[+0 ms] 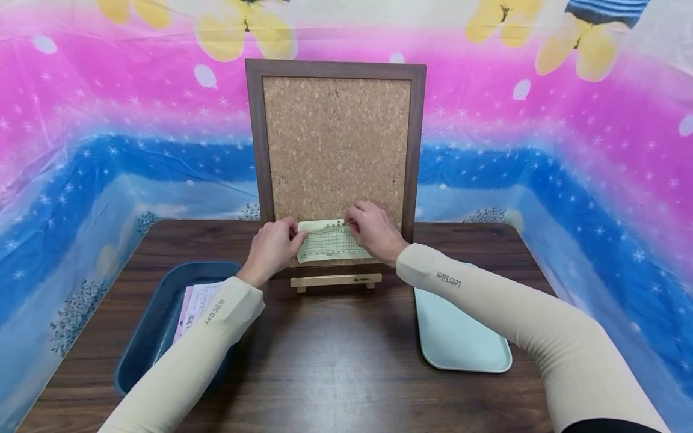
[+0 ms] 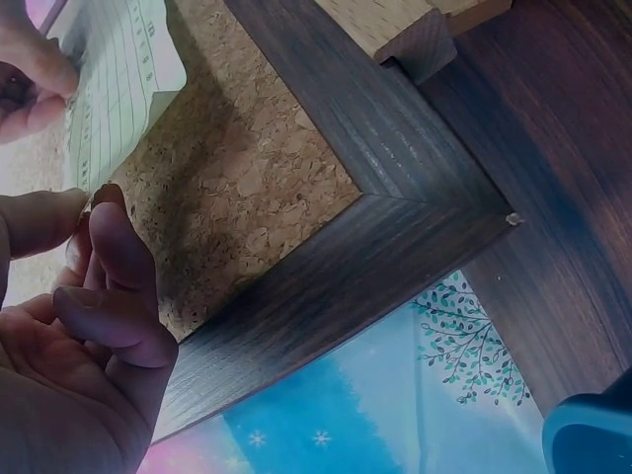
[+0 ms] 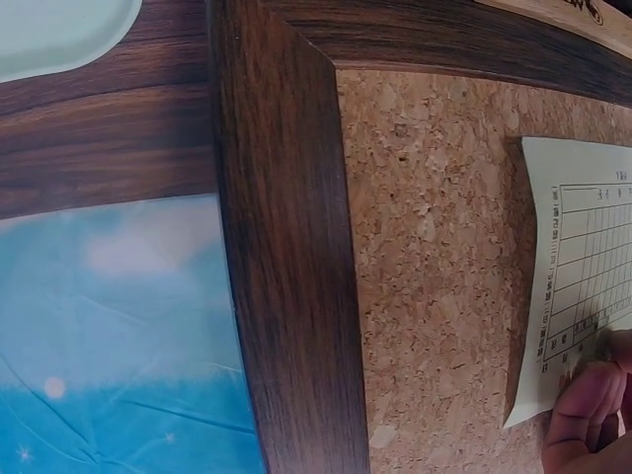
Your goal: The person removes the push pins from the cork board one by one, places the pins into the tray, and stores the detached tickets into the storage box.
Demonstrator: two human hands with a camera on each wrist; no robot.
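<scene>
A pale green printed form (image 1: pixel 330 245), ruled with a grid, lies against the lower part of the framed cork board (image 1: pixel 338 150). My left hand (image 1: pixel 271 248) pinches the form's left edge between thumb and finger, as the left wrist view also shows. At the form's upper right, my right hand (image 1: pixel 377 233) has its thumb and fingers curled and pinches the paper near its top edge. Whether a small item is also between those fingertips is hidden. In the right wrist view the form's corner (image 3: pixel 538 400) stands slightly off the cork.
The board leans upright on a light wooden easel (image 1: pixel 335 281) on the dark wood table (image 1: pixel 325 361). A dark blue tray (image 1: pixel 138 343) holding printed papers (image 1: pixel 197 300) is at left. A pale green tray (image 1: pixel 465 340) lies at right, partly under my forearm.
</scene>
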